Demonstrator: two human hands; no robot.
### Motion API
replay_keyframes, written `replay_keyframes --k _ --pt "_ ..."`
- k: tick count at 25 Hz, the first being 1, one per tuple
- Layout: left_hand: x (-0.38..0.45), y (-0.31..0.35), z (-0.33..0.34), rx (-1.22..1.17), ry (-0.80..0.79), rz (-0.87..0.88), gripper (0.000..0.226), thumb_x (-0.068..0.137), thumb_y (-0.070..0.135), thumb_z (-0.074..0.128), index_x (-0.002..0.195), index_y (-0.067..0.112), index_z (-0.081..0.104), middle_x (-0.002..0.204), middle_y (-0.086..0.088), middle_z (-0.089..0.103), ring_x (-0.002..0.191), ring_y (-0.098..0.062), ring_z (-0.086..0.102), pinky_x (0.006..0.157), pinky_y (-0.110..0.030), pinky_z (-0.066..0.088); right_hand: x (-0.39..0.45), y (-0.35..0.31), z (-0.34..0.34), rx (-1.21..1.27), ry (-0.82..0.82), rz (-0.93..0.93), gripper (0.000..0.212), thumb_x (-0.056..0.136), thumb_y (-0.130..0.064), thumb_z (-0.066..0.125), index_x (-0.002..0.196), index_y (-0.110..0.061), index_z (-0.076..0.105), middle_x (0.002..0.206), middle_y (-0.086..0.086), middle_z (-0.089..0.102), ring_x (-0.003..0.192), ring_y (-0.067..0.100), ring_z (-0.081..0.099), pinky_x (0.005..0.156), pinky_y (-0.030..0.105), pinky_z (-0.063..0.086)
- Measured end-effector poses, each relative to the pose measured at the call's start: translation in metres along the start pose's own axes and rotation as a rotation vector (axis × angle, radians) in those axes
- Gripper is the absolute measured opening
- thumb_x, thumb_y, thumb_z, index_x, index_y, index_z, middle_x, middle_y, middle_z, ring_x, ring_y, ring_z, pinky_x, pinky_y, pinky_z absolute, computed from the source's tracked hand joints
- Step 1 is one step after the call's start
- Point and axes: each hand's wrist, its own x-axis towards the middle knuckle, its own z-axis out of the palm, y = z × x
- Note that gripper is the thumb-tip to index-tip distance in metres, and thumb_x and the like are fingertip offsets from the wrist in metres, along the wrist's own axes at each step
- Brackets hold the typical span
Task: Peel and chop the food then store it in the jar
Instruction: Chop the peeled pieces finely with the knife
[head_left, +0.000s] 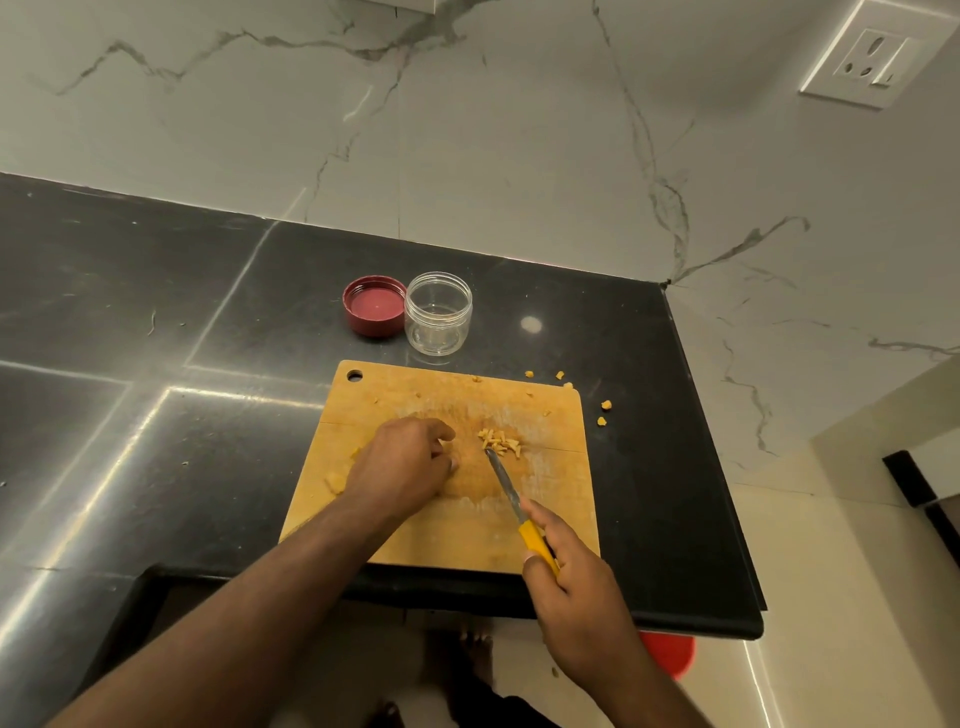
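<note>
Marble wall (467, 130) with grey veins fills the upper part of the view, and a white socket (866, 54) sits on it at the top right. Below it lies a black counter (156, 312), shiny and with light streaks. On the counter, near its front edge, rests a wooden cutting board (550, 499) with a small hole in its far left corner.

Behind the board stand two things just beside each other: a clear jar (438, 313), upright and with nothing inside, and to its left a red lid (374, 306) lying with its inner side up.

The left hand (402, 465) rests on the middle of the board, its fingers curled downward; whether they pinch a piece of food I cannot tell, because the fingertips are hidden. The right hand (563, 569) grips the yellow handle of a knife (511, 499), fingers closed around it. The blade points away from the person, and its tip touches a small pile of chopped food (500, 442), yellow bits lying in the middle of the board just right of the left hand.

Some bigger yellow pieces (336, 482) lie at the left edge of the board. A few scattered bits (604, 413) lie on the counter past the right far corner of the board.
</note>
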Motion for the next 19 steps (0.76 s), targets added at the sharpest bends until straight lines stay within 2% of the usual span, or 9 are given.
replay_keyframes --k 2,4,6,8,10,16,19 --pt "0.000 -0.003 0.001 -0.001 0.009 0.001 0.023 0.091 0.029 0.070 0.114 0.025 0.073 0.108 0.006 0.071 0.091 -0.008 0.061 0.081 -0.028 0.056 0.001 0.000 0.002 -0.032 0.003 -0.006 0.049 0.102 -0.019 0.044 0.148 -0.036 0.038 0.131 -0.010 0.055 0.078 -0.008 0.059 0.061 0.014 0.046" --pt "-0.001 -0.006 0.003 -0.001 0.020 0.011 0.022 0.091 0.030 0.070 0.111 0.024 0.075 0.108 0.006 0.072 0.091 -0.006 0.061 0.081 -0.028 0.056 0.002 -0.002 0.005 -0.104 -0.001 -0.046 0.051 0.102 -0.022 0.042 0.150 -0.037 0.033 0.145 -0.014 0.045 0.106 -0.005 0.055 0.088 0.017 0.049" --pt "-0.001 -0.006 0.005 -0.003 0.034 0.026 0.025 0.089 0.030 0.071 0.112 0.023 0.075 0.107 0.007 0.073 0.090 -0.005 0.061 0.079 -0.025 0.055 0.004 -0.007 0.009 -0.176 -0.020 -0.078 0.052 0.102 -0.023 0.039 0.152 -0.035 0.029 0.151 -0.015 0.037 0.121 -0.004 0.042 0.105 0.015 0.035" --pt "-0.001 -0.006 0.009 0.010 0.060 0.034 0.024 0.088 0.031 0.072 0.110 0.023 0.076 0.104 0.008 0.072 0.086 -0.004 0.060 0.073 -0.021 0.050 0.007 -0.012 0.013 -0.228 -0.031 -0.102 0.053 0.103 -0.022 0.038 0.154 -0.032 0.025 0.153 -0.015 0.034 0.125 -0.008 0.030 0.107 0.010 0.023" --pt "-0.001 -0.007 0.012 0.015 0.081 0.027 0.020 0.087 0.029 0.073 0.105 0.023 0.077 0.099 0.008 0.072 0.083 -0.004 0.059 0.068 -0.020 0.044 0.010 -0.016 0.017 -0.268 -0.038 -0.129 0.054 0.103 -0.023 0.036 0.154 -0.032 0.023 0.153 -0.015 0.033 0.127 -0.009 0.028 0.107 0.009 0.022" --pt "0.004 -0.005 0.013 -0.055 0.022 -0.061 0.004 0.082 0.024 0.075 0.086 0.025 0.077 0.086 0.012 0.070 0.081 -0.009 0.064 0.071 -0.029 0.054 0.019 -0.019 0.028 -0.381 -0.056 -0.177 0.054 0.103 -0.024 0.034 0.155 -0.031 0.019 0.141 -0.008 0.044 0.119 0.004 0.046 0.099 0.019 0.039" --pt "0.008 -0.005 0.012 -0.076 0.001 -0.061 0.007 0.081 0.020 0.074 0.085 0.025 0.078 0.086 0.012 0.071 0.079 -0.008 0.064 0.072 -0.031 0.057 0.020 -0.018 0.031 -0.415 -0.048 -0.204 0.054 0.103 -0.023 0.034 0.155 -0.030 0.019 0.134 -0.007 0.047 0.109 0.008 0.051 0.093 0.022 0.045"
